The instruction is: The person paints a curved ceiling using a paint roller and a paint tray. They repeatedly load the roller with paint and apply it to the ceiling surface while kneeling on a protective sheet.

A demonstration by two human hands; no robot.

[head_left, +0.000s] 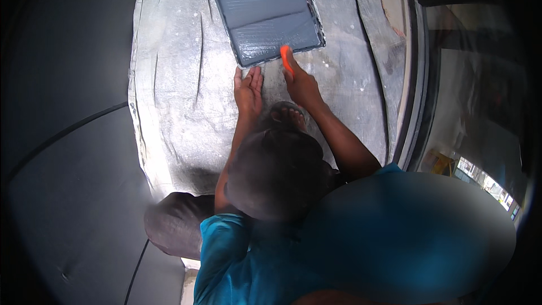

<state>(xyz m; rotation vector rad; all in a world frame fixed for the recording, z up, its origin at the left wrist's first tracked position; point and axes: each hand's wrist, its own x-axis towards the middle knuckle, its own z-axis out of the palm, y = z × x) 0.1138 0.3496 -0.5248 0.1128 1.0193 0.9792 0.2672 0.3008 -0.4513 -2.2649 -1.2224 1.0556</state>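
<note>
A dark rectangular paint tray [224, 16] with wet grey paint in it sits ahead of me, its rim smeared with paint. My right hand [302, 87] is closed around an orange handle [286, 60], which reaches up to the tray's near edge. What tool the handle belongs to does not show clearly. Just below the tray's near left corner is my left hand [248, 91], its fingers stretched out toward the rim. It holds nothing that I can see, and whether its fingertips touch the tray I cannot tell.
A wrinkled, paint-spotted silvery sheet [175, 73] covers the floor under the tray. My foot [289, 114] rests on it between my forearms. Dark panels [68, 107] stand along the left. To the right is a dark-framed glass pane [474, 79].
</note>
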